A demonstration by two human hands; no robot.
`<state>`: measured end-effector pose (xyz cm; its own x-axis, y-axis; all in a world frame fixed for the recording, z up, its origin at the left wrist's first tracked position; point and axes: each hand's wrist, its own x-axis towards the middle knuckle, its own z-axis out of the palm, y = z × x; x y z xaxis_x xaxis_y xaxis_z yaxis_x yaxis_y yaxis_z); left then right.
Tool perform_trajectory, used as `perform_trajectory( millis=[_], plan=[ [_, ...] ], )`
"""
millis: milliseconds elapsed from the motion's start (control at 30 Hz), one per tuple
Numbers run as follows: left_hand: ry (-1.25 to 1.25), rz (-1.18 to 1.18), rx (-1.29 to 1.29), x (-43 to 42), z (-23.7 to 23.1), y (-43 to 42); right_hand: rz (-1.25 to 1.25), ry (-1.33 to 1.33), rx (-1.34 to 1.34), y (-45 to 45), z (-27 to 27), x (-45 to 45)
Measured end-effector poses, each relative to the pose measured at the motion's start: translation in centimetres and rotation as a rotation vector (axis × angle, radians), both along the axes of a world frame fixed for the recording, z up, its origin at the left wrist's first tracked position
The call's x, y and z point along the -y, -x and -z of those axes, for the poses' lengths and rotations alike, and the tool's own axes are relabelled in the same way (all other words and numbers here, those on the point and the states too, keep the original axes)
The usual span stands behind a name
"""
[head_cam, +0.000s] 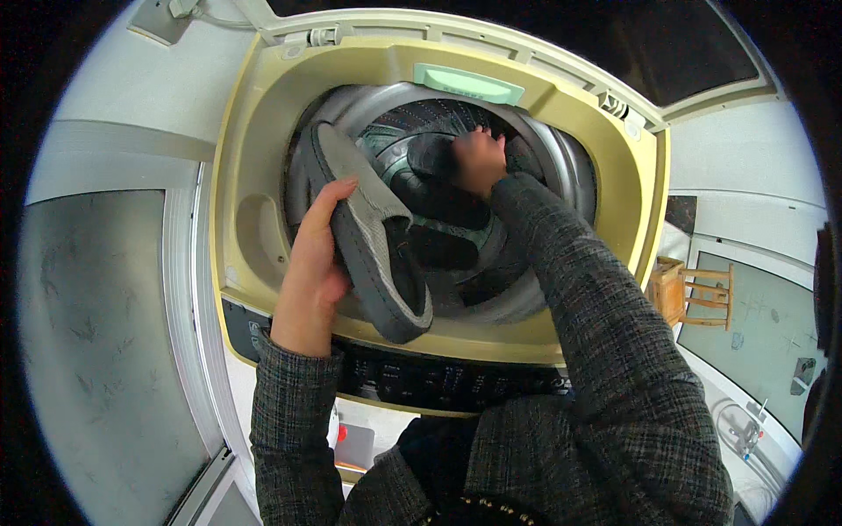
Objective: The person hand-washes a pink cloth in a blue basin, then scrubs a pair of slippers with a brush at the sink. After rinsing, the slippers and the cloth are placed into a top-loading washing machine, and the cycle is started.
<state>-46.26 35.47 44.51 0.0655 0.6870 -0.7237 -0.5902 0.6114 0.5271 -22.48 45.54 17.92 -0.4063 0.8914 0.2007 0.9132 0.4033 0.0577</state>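
Note:
My left hand (320, 263) grips a grey slip-on shoe (368, 230) with a dark sole, tilted above the left part of an open top-loading washing machine (612, 197). Its thumb lies across the sole's edge. Down inside the metal drum (520, 299), my right hand (481, 158) is blurred and reaches among dark items. A dark rounded item (431, 154) touches or lies just beside its fingers; whether the hand grips it I cannot tell. More dark items, perhaps footwear, lie at the drum's bottom.
The washer's raised lid (658, 52) stands at the far side. Its control panel (447, 384) runs along the near edge. A frosted glass door (99, 315) is at the left. To the right are a wooden chair (668, 289) and hoses near a tap (746, 434).

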Motion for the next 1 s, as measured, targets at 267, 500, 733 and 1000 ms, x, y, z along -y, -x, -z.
perform_trajectory(
  millis=[267, 500, 733, 1000],
  plan=[
    [-0.027, 0.073, -0.013, -0.1, 0.7, 0.0, 0.122, 1.855, -1.141, 7.8, -15.8, -1.1],
    [-0.102, 0.108, -0.107, -0.1, 1.2, 0.3, 0.076, 1.847, -1.417, 8.2, -18.3, 2.0],
    [-0.197, -0.142, -0.316, -0.4, 2.1, 0.5, 0.428, 1.795, -1.260, 6.5, -10.1, 4.2],
    [-0.182, -0.142, -0.253, -0.2, 2.3, 0.8, 0.399, 1.180, -0.694, 6.6, 3.3, 7.4]
  ],
)
